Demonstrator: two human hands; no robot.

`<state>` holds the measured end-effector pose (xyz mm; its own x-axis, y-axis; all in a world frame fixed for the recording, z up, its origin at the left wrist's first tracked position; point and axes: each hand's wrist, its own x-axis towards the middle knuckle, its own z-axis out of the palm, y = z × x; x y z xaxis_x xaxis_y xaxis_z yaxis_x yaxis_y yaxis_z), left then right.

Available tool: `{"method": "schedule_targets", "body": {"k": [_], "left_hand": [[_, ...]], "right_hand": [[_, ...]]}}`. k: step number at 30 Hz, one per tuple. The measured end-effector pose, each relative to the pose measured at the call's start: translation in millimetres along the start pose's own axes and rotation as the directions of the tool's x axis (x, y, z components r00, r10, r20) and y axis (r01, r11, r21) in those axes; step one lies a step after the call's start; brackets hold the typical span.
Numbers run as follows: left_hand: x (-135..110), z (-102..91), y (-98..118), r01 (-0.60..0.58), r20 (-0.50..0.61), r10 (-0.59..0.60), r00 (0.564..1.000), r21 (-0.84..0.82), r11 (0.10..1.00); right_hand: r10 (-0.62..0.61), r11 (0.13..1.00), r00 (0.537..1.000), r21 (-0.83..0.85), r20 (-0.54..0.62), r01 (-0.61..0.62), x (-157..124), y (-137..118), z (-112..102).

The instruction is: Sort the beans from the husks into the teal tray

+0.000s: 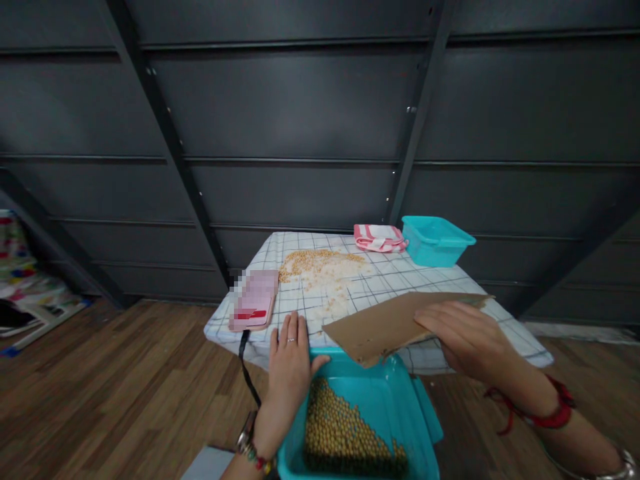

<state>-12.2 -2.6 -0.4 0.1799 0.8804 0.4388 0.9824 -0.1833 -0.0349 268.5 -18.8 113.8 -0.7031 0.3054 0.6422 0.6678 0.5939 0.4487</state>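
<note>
My right hand [463,333] grips a flat piece of brown cardboard [380,327], tilted, with its pointed near corner over the back rim of a turquoise plastic bin [375,393]. Inside that bin, round yellow-brown beans [345,430] are heaped toward the left and near side. My left hand [290,360] lies with fingers stretched out on the cloth at the table's near edge, its thumb at the bin's back left rim. Beyond the cardboard, yellow grains [315,260] and pale, powdery-looking grains [330,277] are spread on the checked tablecloth [385,280].
A pink phone [257,300] lies on the table's left, with a black strap [245,360] hanging down. At the back right are a folded red-and-white striped cloth [379,238] and a second turquoise bin [437,243]. A dark panelled wall [300,107] stands behind.
</note>
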Motion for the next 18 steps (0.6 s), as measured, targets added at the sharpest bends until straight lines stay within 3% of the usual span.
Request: {"method": "schedule_targets", "body": {"k": [9, 18], "left_hand": [[0.1, -4.9, 2.0, 0.005, 0.029, -0.005, 1.0, 0.001, 1.0], [2.1, -10.6, 3.5, 0.008, 0.02, -0.009, 1.0, 0.036, 0.999]], "right_hand": [[-0.093, 0.996, 0.996, 0.006, -0.001, 0.093, 18.6, -7.0, 4.6], [-0.094, 0.994, 0.996, 0.051, 0.005, 0.094, 8.9, 0.2, -6.5]]}}
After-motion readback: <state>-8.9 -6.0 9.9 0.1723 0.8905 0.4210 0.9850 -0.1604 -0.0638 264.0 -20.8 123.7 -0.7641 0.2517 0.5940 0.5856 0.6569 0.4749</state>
